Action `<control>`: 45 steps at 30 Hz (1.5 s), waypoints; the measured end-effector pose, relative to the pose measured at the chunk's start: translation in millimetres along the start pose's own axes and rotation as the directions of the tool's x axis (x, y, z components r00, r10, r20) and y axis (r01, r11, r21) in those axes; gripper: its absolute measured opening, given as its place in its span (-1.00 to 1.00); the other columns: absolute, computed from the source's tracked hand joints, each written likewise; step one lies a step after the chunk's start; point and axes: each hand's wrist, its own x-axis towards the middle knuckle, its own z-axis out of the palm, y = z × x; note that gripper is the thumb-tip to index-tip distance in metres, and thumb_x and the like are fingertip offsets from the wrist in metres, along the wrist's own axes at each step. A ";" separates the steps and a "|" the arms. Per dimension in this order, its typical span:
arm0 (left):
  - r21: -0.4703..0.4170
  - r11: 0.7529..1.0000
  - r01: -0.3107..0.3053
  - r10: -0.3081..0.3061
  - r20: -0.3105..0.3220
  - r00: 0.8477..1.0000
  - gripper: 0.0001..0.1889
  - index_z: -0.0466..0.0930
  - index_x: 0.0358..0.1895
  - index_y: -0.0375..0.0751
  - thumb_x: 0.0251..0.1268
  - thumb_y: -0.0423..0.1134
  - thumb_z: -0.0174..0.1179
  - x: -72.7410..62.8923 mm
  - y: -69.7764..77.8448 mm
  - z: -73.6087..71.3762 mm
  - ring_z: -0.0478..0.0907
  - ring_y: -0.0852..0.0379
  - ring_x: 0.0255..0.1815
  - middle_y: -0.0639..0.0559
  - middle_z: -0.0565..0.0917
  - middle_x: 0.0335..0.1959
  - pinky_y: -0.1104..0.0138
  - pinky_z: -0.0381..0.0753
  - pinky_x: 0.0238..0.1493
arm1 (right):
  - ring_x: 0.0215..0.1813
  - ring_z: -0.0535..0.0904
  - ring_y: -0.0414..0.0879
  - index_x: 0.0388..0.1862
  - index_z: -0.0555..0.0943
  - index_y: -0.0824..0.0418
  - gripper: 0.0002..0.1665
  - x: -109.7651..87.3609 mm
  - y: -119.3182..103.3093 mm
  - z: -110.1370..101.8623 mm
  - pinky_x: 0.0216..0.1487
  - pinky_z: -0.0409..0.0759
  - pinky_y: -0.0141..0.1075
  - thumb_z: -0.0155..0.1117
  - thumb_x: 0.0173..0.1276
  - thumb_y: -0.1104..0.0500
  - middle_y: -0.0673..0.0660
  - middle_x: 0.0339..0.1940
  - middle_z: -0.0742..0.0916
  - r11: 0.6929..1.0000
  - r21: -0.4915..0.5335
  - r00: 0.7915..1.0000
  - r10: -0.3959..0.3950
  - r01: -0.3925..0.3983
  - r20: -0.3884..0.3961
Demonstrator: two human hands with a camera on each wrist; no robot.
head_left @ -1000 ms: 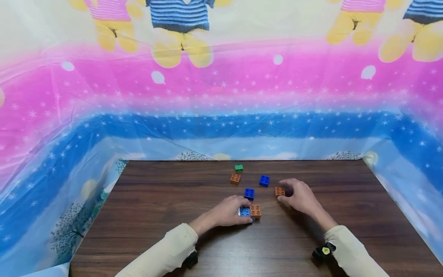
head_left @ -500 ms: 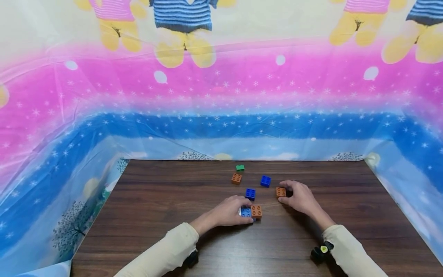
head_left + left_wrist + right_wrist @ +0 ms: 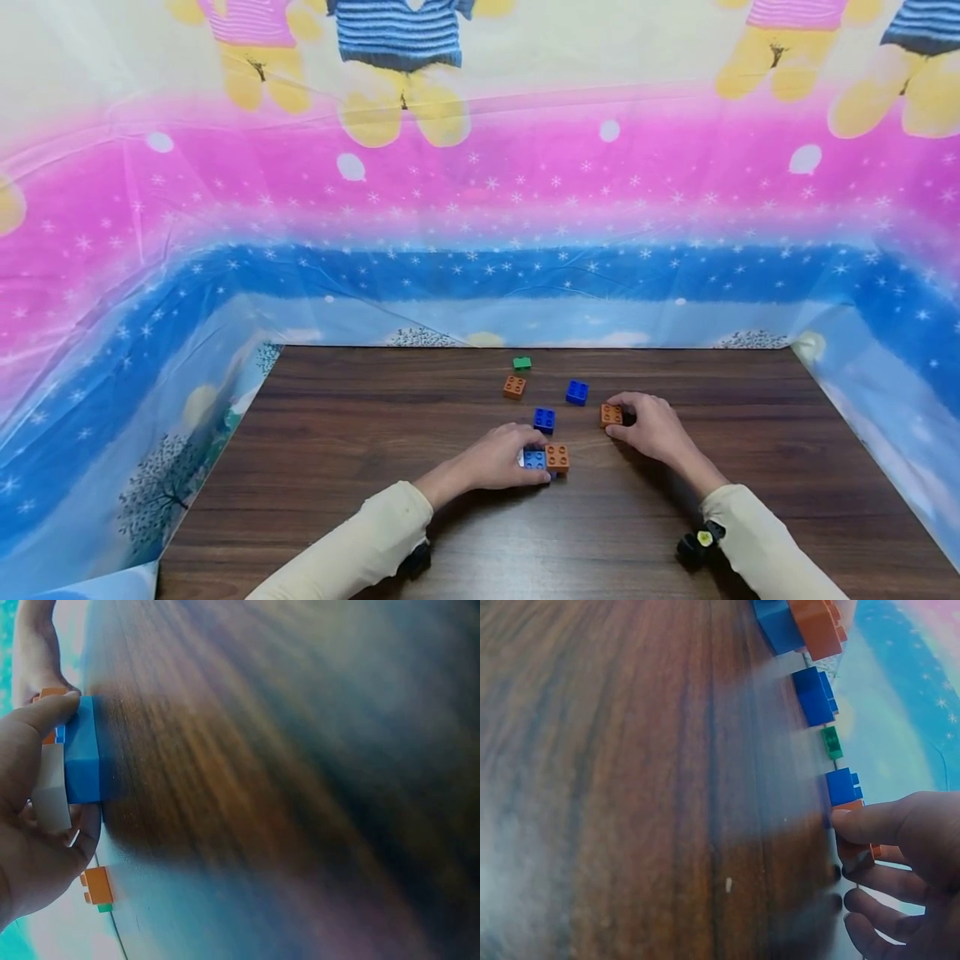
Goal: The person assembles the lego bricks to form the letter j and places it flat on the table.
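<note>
My left hand (image 3: 498,458) grips a small stack of toy building bricks between thumb and fingers. In the left wrist view the stack has a blue brick (image 3: 84,761) at the bottom, resting on the wooden table. A white brick (image 3: 51,787) and an orange brick (image 3: 557,459) sit on top of it, and light-blue studs (image 3: 534,460) show between them in the head view. Further right, my right hand (image 3: 652,425) pinches a separate four-stud orange brick (image 3: 611,416) by its sides, low at the table. The thumb hides part of this brick in the right wrist view.
Just beyond the stack lies a dark blue brick (image 3: 544,420), with another blue brick (image 3: 577,392) behind it to the right. An orange brick (image 3: 513,387) and a small green brick (image 3: 522,363) lie nearer the table's back edge. A printed cloth (image 3: 480,275) surrounds the table.
The head view has shifted slightly. Both hands keep their hold, and the bricks stay in the same places on the table.
</note>
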 end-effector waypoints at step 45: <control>-0.056 0.998 -0.020 0.017 -0.052 0.998 -0.58 0.70 0.08 -0.09 0.28 0.05 0.42 1.8 -2.6 3.5 0.49 0.32 -0.21 0.17 0.67 -0.12 0.43 0.48 -0.14 | -0.09 0.69 -0.07 0.19 0.69 0.10 -0.48 -33.3 -82.4 -3.3 -0.14 0.68 -0.11 0.55 0.27 0.02 0.07 -0.02 0.78 0.988 0.099 0.991 -0.125 0.119 0.054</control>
